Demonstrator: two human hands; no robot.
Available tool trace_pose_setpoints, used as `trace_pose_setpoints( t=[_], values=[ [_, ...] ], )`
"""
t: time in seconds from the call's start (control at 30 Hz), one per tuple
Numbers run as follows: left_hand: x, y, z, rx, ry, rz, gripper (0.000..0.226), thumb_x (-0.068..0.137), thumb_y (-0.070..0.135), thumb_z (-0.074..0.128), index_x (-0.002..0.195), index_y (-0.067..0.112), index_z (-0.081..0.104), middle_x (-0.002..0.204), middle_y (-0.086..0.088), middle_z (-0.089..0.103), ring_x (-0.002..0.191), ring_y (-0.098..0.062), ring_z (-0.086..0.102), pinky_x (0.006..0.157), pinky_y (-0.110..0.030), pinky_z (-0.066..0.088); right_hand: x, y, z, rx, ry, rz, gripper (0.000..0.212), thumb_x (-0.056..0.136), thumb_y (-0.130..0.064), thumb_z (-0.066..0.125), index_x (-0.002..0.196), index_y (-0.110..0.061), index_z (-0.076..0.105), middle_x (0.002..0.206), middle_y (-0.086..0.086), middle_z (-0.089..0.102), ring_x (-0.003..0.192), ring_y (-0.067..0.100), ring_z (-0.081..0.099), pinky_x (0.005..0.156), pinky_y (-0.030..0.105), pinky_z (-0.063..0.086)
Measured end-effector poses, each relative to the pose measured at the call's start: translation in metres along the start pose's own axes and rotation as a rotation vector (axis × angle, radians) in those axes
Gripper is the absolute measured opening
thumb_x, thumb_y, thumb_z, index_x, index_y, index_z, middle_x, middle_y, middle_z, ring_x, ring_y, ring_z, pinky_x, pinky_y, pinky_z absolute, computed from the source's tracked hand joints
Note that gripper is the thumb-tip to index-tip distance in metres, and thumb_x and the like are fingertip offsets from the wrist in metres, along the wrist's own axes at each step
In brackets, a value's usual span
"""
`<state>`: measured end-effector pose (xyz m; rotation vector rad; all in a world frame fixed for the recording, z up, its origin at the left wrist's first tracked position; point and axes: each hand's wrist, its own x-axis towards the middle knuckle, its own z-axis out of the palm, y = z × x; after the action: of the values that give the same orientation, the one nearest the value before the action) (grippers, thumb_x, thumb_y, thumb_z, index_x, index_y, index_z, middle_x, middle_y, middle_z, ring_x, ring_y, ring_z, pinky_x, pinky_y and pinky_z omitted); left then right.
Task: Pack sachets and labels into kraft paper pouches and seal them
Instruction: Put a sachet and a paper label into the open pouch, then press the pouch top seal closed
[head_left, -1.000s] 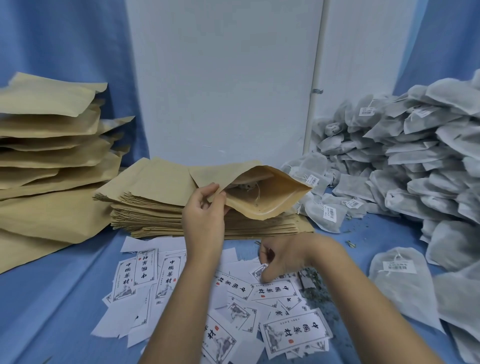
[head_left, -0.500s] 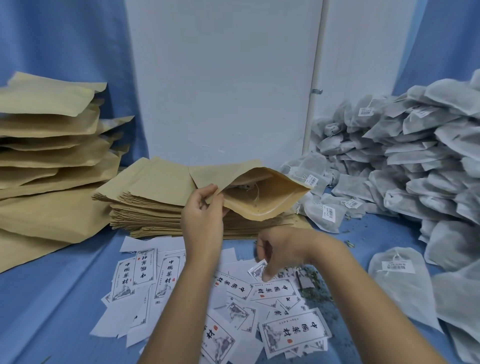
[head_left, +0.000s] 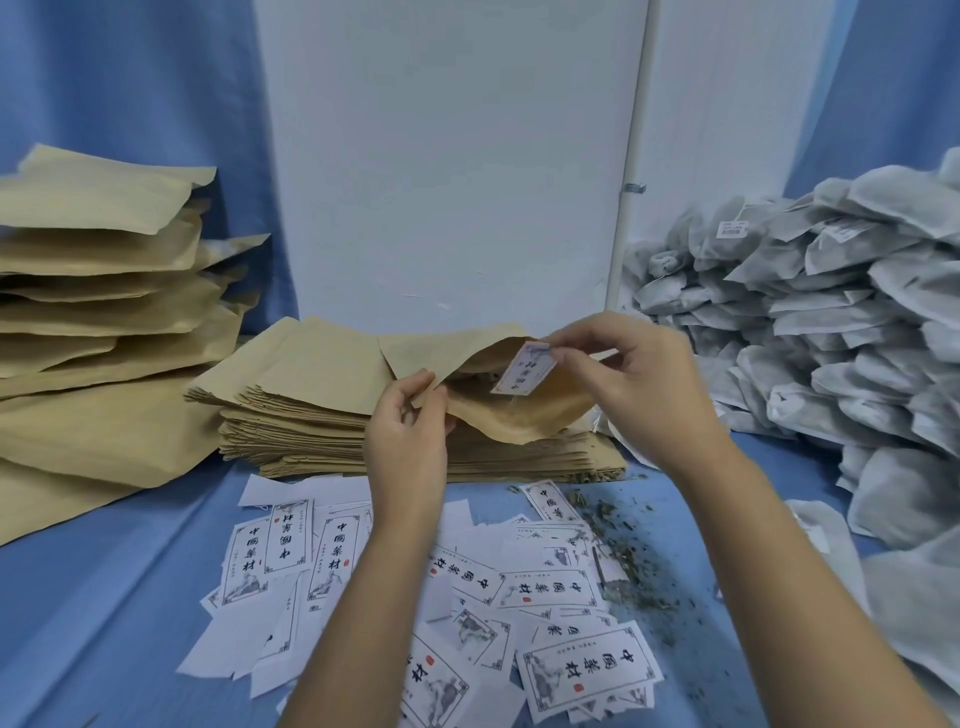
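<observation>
Pouch: the open kraft pouch (head_left: 514, 415) was held just above a stack of flat pouches (head_left: 311, 405), its mouth gaping.
Label: one small label (head_left: 523, 369) hung tilted at that mouth; its print was too blurred to read.
Right hand: the right hand (head_left: 634, 379) pinched the label's top edge between thumb and fingertips.
Left hand: the left hand (head_left: 410, 431) gripped the pouch's left lip.
Desk: the desk (head_left: 104, 597) was covered in blue cloth. Loose labels (head_left: 587, 670) lay scattered near the person, with herb crumbs (head_left: 623, 551) beside them.
Sides: filled pouches (head_left: 93, 291) were piled at left and a heap of grey sachets (head_left: 831, 312) at right.
Room: a white panel (head_left: 447, 156) stood behind, flanked by blue curtain (head_left: 130, 78).
Writing: the loose labels bore large black Chinese characters, a small red seal and an ink drawing inside a frame. The sachet tags were too small to read.
</observation>
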<state>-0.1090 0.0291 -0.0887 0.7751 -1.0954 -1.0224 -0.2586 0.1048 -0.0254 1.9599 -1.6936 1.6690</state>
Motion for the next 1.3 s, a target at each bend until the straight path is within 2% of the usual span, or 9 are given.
trace_pose_setpoints(
  t=[0.2, 0.43, 0.6, 0.7, 0.87, 0.97, 1.03, 1.2, 1.3],
  values=[
    [-0.009, 0.004, 0.002, 0.061, 0.004, 0.074, 0.012, 0.090, 0.014, 0.061, 0.098, 0.018, 0.069, 0.096, 0.009, 0.069, 0.094, -0.005, 0.064, 0.090, -0.035, 0.053, -0.009, 0.017, 0.028, -0.265, -0.087, -0.026, 0.019, 0.085, -0.007, 0.065, 0.099, -0.014, 0.076, 0.091, -0.008, 0.070, 0.082, 0.004, 0.062, 0.081, 0.022, 0.049],
    [-0.025, 0.006, 0.007, 0.146, -0.011, 0.353, 0.009, 0.085, 0.016, 0.061, 0.090, 0.011, 0.067, 0.086, 0.000, 0.067, 0.076, 0.003, 0.059, 0.066, -0.007, 0.041, -0.011, 0.021, 0.044, -0.454, -0.191, 0.016, 0.025, 0.088, -0.007, 0.054, 0.099, -0.015, 0.076, 0.094, 0.007, 0.073, 0.091, 0.027, 0.063, 0.079, 0.035, 0.049],
    [-0.036, 0.001, 0.013, 0.212, -0.011, 0.563, 0.024, 0.082, 0.026, 0.057, 0.086, 0.005, 0.067, 0.083, -0.002, 0.065, 0.078, -0.006, 0.060, 0.068, -0.017, 0.047, -0.008, 0.018, 0.042, -0.384, -0.285, 0.144, 0.031, 0.086, -0.001, 0.047, 0.098, -0.013, 0.074, 0.095, 0.010, 0.072, 0.092, 0.028, 0.061, 0.065, 0.022, 0.038],
    [-0.039, -0.001, 0.016, 0.211, 0.002, 0.600, 0.027, 0.083, 0.026, 0.055, 0.087, 0.002, 0.067, 0.084, -0.003, 0.065, 0.079, -0.006, 0.060, 0.070, -0.018, 0.049, -0.009, 0.012, 0.043, -0.171, -0.418, 0.210, 0.031, 0.090, -0.003, 0.045, 0.104, -0.014, 0.070, 0.106, 0.001, 0.071, 0.101, 0.018, 0.061, 0.077, 0.016, 0.045],
    [-0.035, 0.000, 0.016, 0.240, 0.030, 0.505, 0.015, 0.087, 0.017, 0.061, 0.094, 0.006, 0.069, 0.091, 0.000, 0.066, 0.086, 0.002, 0.059, 0.072, -0.010, 0.046, -0.011, 0.010, 0.048, 0.056, -0.471, 0.278, 0.030, 0.098, -0.019, 0.043, 0.116, -0.021, 0.066, 0.119, -0.004, 0.067, 0.112, 0.012, 0.058, 0.098, 0.029, 0.044],
    [-0.024, 0.003, 0.015, 0.233, 0.047, 0.311, 0.016, 0.090, 0.021, 0.062, 0.101, 0.014, 0.071, 0.101, 0.005, 0.068, 0.094, 0.007, 0.059, 0.077, -0.005, 0.042, -0.014, 0.003, 0.049, -0.131, -0.129, 0.139, 0.023, 0.091, -0.023, 0.048, 0.078, -0.022, 0.067, 0.072, -0.003, 0.067, 0.073, 0.015, 0.059, 0.066, 0.031, 0.045],
    [-0.017, 0.003, 0.014, 0.164, 0.040, 0.147, 0.023, 0.091, 0.027, 0.059, 0.106, 0.012, 0.070, 0.108, 0.002, 0.068, 0.105, -0.010, 0.062, 0.093, -0.024, 0.048, -0.019, -0.005, 0.050, -0.011, 0.003, 0.074, 0.022, 0.080, -0.023, 0.048, 0.060, -0.018, 0.058, 0.053, -0.001, 0.057, 0.053, 0.013, 0.049, 0.053, 0.030, 0.038],
    [-0.009, 0.006, 0.009, 0.220, 0.088, 0.132, 0.024, 0.093, 0.026, 0.057, 0.096, 0.007, 0.072, 0.108, -0.023, 0.065, 0.113, -0.037, 0.055, 0.098, -0.049, 0.043, -0.023, -0.019, 0.055, 0.242, -0.672, 0.438, 0.042, 0.079, -0.034, 0.042, 0.054, -0.010, 0.064, 0.049, 0.010, 0.062, 0.037, 0.018, 0.051, 0.041, 0.017, 0.039],
    [-0.010, 0.006, 0.004, 0.243, 0.096, 0.164, 0.018, 0.092, 0.024, 0.059, 0.099, 0.015, 0.073, 0.116, -0.009, 0.066, 0.114, -0.020, 0.058, 0.099, -0.024, 0.043, -0.022, -0.011, 0.061, 0.194, -0.584, 0.482, 0.049, 0.094, -0.039, 0.043, 0.076, -0.003, 0.071, 0.072, 0.010, 0.072, 0.064, 0.024, 0.067, 0.067, 0.034, 0.057]
  ],
)
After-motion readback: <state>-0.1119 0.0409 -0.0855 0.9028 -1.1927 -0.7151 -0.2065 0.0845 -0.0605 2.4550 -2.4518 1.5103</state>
